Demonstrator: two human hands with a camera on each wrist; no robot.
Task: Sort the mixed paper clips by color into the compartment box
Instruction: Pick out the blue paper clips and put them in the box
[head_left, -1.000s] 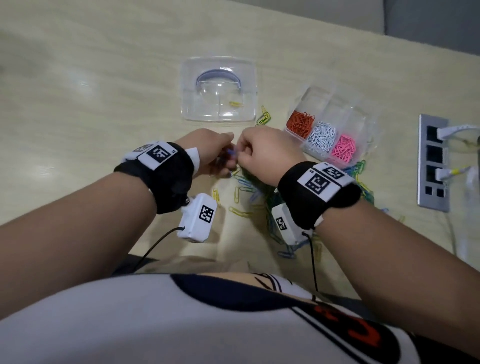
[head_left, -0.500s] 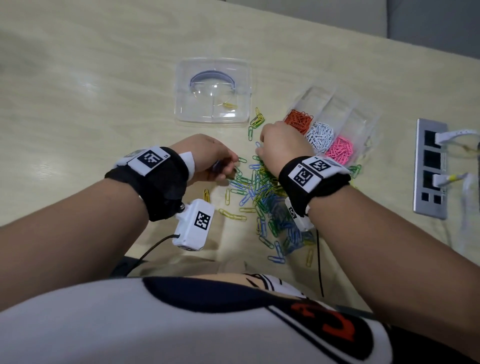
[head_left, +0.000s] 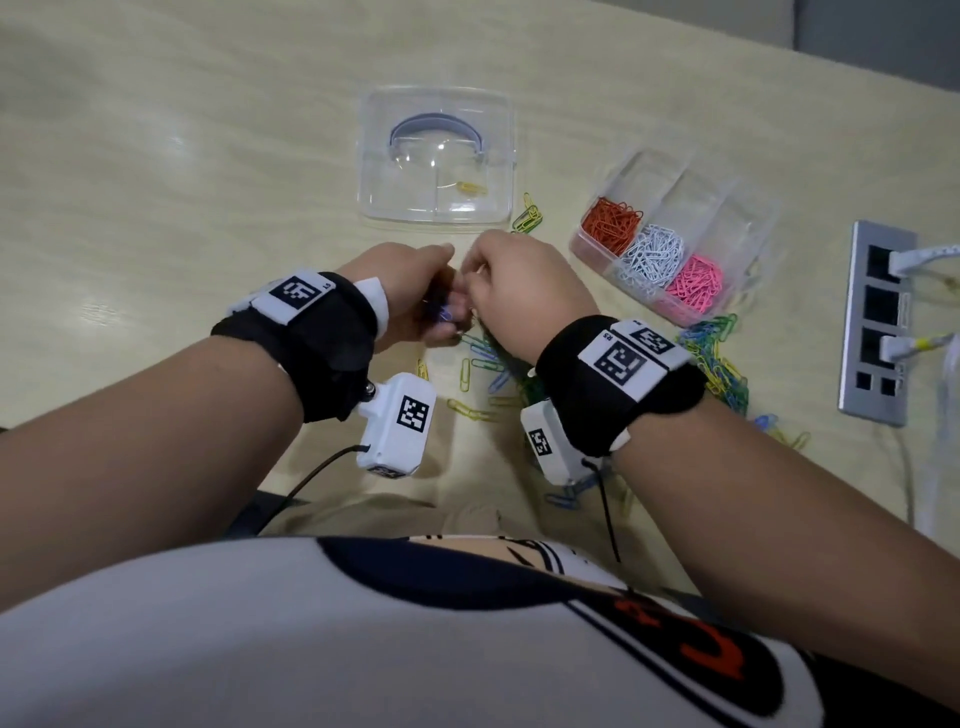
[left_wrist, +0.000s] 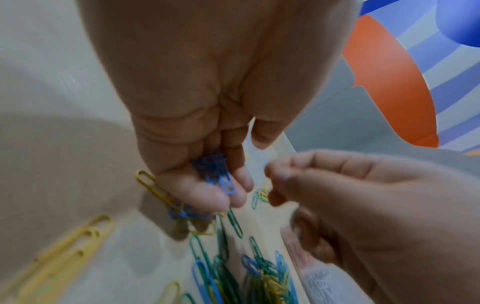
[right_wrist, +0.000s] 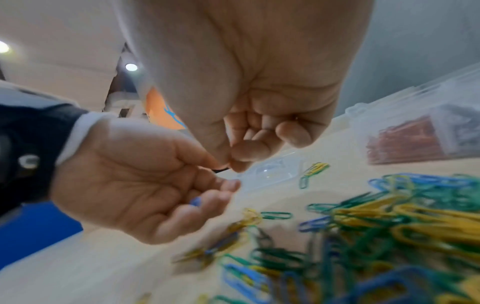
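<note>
My left hand (head_left: 441, 306) is cupped palm-up over the table and holds a small bunch of blue paper clips (left_wrist: 215, 170) in its curled fingers. Just above that palm, my right hand (head_left: 470, 280) pinches thumb and forefinger together (right_wrist: 231, 164) on a thin dark clip that is barely visible. A mixed pile of blue, green and yellow clips (head_left: 717, 364) lies under and to the right of my right wrist. The clear compartment box (head_left: 649, 171) stands at the right, holding orange clips (head_left: 610, 223), white clips (head_left: 652, 257) and pink clips (head_left: 693, 283).
A clear lidded case (head_left: 436, 156) with a yellow clip inside sits beyond my hands. A few green and yellow clips (head_left: 527, 215) lie beside it. A metal socket panel (head_left: 878, 322) with plugged cables is set into the table at far right.
Half a second ago my right hand was out at the far side of the pile. It has come back left and now meets the left hand, which stayed cupped.
</note>
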